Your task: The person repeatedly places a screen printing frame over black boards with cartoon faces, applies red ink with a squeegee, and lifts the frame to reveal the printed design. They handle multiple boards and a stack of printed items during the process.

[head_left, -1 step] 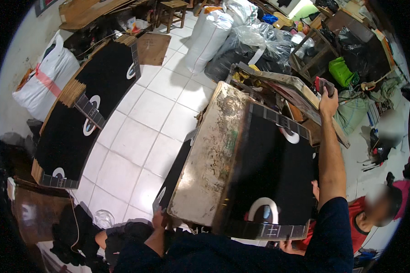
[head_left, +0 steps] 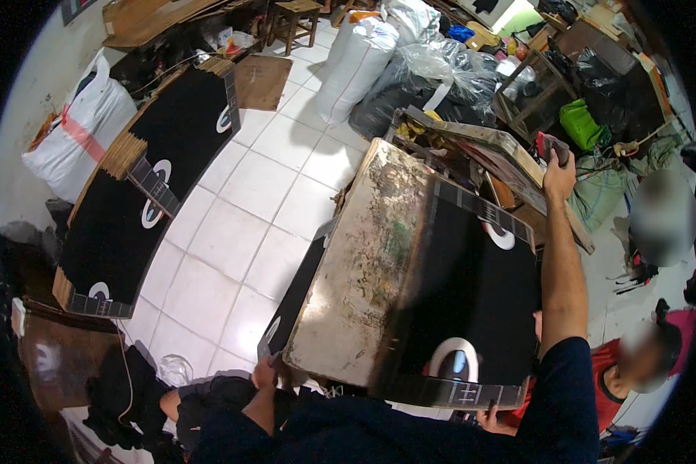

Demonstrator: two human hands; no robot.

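In my raised right hand [head_left: 559, 176] is a small red and dark block-like tool [head_left: 552, 147], with the fingers wrapped round it. My left hand [head_left: 264, 376] is low at the table's left corner, its fingers closed round the lower end of a black sheet [head_left: 295, 290] that hangs along the table's left side. A larger black sheet [head_left: 472, 286] lies over the right part of the worn, stained table [head_left: 348, 286]. It has grey marked strips at both ends and white ring shapes. A co-worker's hand [head_left: 489, 419] touches its near right corner.
A stack of black sheets with brown edges [head_left: 124, 224] stands on the left. White sacks [head_left: 356, 69] and dark plastic bags [head_left: 387, 100] lie beyond the table. A wooden frame [head_left: 503, 151] leans beyond it on the right. A person in red [head_left: 607, 387] is at the right.
The black sheet on the table has shifted slightly to the right. My left hand has moved a little to the left; my right hand stays nearly still.
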